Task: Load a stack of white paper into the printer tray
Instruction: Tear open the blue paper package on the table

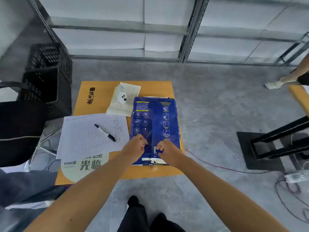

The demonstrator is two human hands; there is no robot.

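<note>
A blue wrapped ream of paper lies flat on the right half of a small orange table. Both my hands rest on its near end. My left hand pinches the wrapper left of the centre seam. My right hand pinches the wrapper on the other side of the seam, where a bit of white shows. The near edge of the wrapper looks torn, with white paper visible at the bottom. No printer is in view.
A lined sheet with a black marker lies left of the ream. A white toy sits on a notebook behind. Black crates stand at left, a black stand and cables at right. Another person's leg is far right.
</note>
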